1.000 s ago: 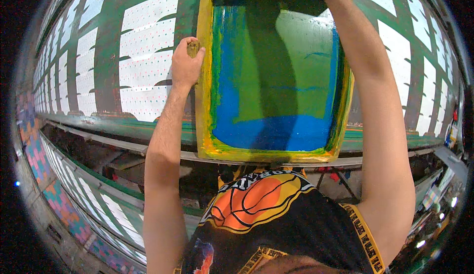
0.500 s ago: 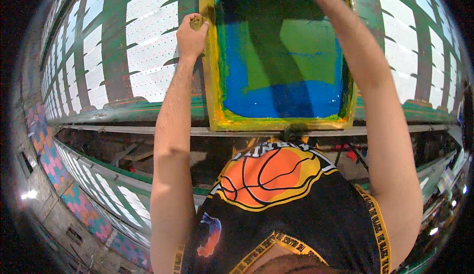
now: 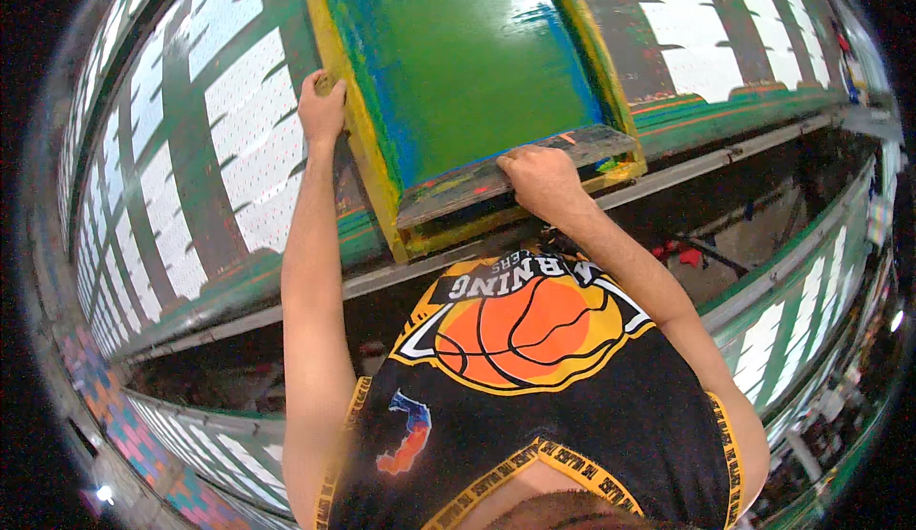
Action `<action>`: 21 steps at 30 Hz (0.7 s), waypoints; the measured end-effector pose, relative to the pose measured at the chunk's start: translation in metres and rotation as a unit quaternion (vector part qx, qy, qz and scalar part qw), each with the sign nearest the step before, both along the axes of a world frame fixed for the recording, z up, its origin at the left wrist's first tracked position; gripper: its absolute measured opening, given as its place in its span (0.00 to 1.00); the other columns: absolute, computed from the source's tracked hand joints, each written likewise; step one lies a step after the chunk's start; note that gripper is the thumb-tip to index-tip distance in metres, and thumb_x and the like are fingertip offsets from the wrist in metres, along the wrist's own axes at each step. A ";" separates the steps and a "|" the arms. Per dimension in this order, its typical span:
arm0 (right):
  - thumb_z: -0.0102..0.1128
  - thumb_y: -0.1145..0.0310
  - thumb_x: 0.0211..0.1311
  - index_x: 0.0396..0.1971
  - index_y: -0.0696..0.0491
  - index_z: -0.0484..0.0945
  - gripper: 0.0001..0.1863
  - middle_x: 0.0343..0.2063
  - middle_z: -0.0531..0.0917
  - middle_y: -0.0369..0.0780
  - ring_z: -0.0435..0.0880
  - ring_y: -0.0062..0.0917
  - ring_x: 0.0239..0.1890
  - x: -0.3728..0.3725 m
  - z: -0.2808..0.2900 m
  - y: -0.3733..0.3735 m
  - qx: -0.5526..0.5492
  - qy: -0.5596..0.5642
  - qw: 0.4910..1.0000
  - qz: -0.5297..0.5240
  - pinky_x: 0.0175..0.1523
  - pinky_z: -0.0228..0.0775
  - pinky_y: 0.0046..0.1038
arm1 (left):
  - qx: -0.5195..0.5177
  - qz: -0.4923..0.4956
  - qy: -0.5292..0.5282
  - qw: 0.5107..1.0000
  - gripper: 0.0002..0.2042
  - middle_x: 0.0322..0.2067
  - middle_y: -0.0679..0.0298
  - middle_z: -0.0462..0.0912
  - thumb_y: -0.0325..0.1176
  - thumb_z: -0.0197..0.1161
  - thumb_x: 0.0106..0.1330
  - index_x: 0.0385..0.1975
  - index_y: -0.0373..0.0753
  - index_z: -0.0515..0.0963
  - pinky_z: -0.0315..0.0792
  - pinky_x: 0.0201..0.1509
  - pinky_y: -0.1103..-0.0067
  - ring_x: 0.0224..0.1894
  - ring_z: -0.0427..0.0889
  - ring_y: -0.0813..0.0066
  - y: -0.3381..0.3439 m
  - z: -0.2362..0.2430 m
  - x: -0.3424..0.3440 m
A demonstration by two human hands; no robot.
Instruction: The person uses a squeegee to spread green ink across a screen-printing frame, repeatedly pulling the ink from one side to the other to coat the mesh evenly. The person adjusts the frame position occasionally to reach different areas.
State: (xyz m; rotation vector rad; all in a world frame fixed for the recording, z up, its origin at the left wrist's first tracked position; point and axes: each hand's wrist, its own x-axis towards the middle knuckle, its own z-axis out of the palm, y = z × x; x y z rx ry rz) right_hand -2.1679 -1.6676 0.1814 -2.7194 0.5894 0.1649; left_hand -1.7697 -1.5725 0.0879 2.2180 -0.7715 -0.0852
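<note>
A yellow-edged printing screen point(image 3: 333, 51) lies on a long green table, its mesh coated with green and blue ink. My left hand point(image 3: 322, 103) is closed on a small yellowish knob at the screen's left outer side. My right hand point(image 3: 545, 183) grips a long dark squeegee point(image 3: 448, 188), which lies across the end of the screen nearest my body. Smears of ink mark the squeegee and the frame's corners.
The long table point(image 3: 658, 122) carries rows of white dotted sheets point(image 3: 239, 139) on both sides of the screen. A metal rail point(image 3: 713, 156) runs along its near edge, above dark framework with red items. Another table with white sheets point(image 3: 771, 339) is below, and multicoloured pieces point(image 3: 93, 363) lie lower left.
My right hand has come from the screen's far end to its near end with the squeegee, leaving the mesh mostly green. My left hand still grips the knob. The view has tilted.
</note>
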 end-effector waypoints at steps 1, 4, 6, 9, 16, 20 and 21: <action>0.67 0.74 0.51 0.37 0.53 0.84 0.11 0.35 0.88 0.42 0.89 0.39 0.44 -0.001 -0.002 0.000 -0.001 0.002 1.000 -0.002 0.47 0.83 0.40 | 0.004 -0.002 -0.004 1.000 0.24 0.51 0.51 0.86 0.42 0.73 0.60 0.55 0.39 0.81 0.76 0.60 0.66 0.54 0.85 0.54 0.001 0.001 0.002; 0.66 0.74 0.51 0.34 0.53 0.83 0.08 0.33 0.87 0.42 0.88 0.39 0.43 -0.007 -0.003 -0.004 -0.012 -0.009 1.000 0.017 0.48 0.82 0.39 | 0.024 -0.028 -0.008 0.999 0.24 0.52 0.52 0.86 0.42 0.73 0.61 0.55 0.39 0.81 0.76 0.61 0.67 0.55 0.84 0.55 -0.003 0.017 0.007; 0.66 0.73 0.52 0.33 0.53 0.82 0.08 0.32 0.86 0.42 0.88 0.38 0.42 -0.011 0.002 -0.006 -0.013 -0.084 0.996 0.015 0.48 0.81 0.39 | 0.048 -0.036 -0.025 0.998 0.23 0.50 0.53 0.86 0.41 0.75 0.60 0.54 0.39 0.81 0.76 0.60 0.68 0.53 0.84 0.57 -0.010 0.039 0.014; 0.64 0.73 0.53 0.35 0.53 0.82 0.08 0.33 0.86 0.42 0.88 0.38 0.43 -0.020 0.013 -0.017 -0.010 -0.134 0.991 0.013 0.48 0.81 0.39 | 0.024 -0.039 -0.021 0.999 0.20 0.47 0.55 0.87 0.37 0.74 0.61 0.52 0.41 0.81 0.77 0.58 0.68 0.50 0.86 0.59 -0.034 0.077 0.017; 0.65 0.73 0.53 0.39 0.54 0.83 0.12 0.37 0.86 0.42 0.88 0.37 0.45 -0.096 0.011 -0.110 -0.035 -0.104 0.994 -0.001 0.50 0.81 0.38 | -0.008 -0.032 -0.077 0.996 0.20 0.48 0.56 0.86 0.38 0.74 0.61 0.52 0.39 0.81 0.77 0.57 0.69 0.50 0.86 0.61 -0.127 0.098 -0.075; 0.62 0.67 0.58 0.31 0.52 0.82 0.05 0.30 0.86 0.42 0.89 0.38 0.40 -0.176 0.002 -0.192 -0.080 -0.159 0.984 0.029 0.44 0.83 0.40 | -0.020 -0.020 -0.063 0.998 0.22 0.48 0.56 0.86 0.38 0.74 0.60 0.53 0.38 0.81 0.77 0.57 0.70 0.49 0.86 0.62 -0.194 0.086 -0.158; 0.62 0.67 0.58 0.31 0.52 0.82 0.06 0.30 0.85 0.42 0.89 0.38 0.40 -0.198 0.001 -0.213 -0.082 -0.157 0.983 0.036 0.44 0.82 0.40 | -0.017 -0.022 -0.058 0.998 0.22 0.48 0.56 0.86 0.38 0.74 0.60 0.53 0.38 0.81 0.77 0.57 0.70 0.49 0.86 0.62 -0.213 0.083 -0.180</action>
